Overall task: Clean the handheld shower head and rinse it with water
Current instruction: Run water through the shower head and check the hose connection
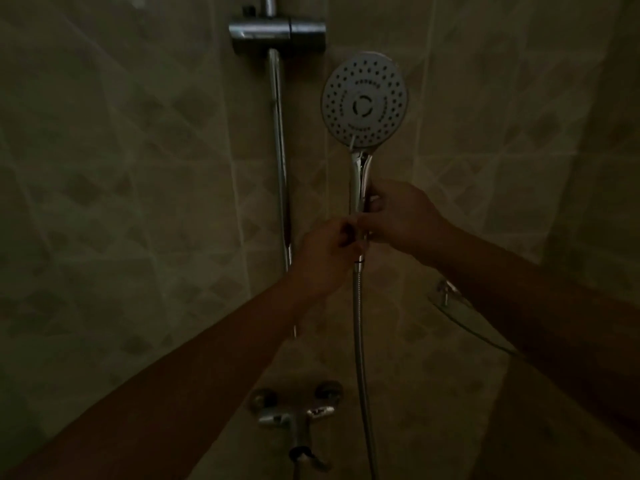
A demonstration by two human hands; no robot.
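Dim tiled shower corner, seen from above and behind both forearms. Shower head [364,100] held upright in open air just right of the chrome rail [280,168], round nozzle face turned toward the camera, top edge level with the lower part of the rail bracket [277,31] but apart from it. A clear gap between the head's left edge and the rail; more free wall to the right of the head, up to the corner where the tiles turn.

Right hand [401,216] wrapped around the lower handle, fingers curled over it from the right. Left hand [329,252] just below and to the left, fingers curled in at the handle's base, touching the right hand; hard to tell in the poor light whether gripping the handle or only pressed against it. Hose [358,341] hanging straight down from the handle, passing right of the tap [298,415] and out of the bottom edge.

Glass corner shelf [457,306] low on the right, its curved edge partly hidden under the right forearm, close to the hose.
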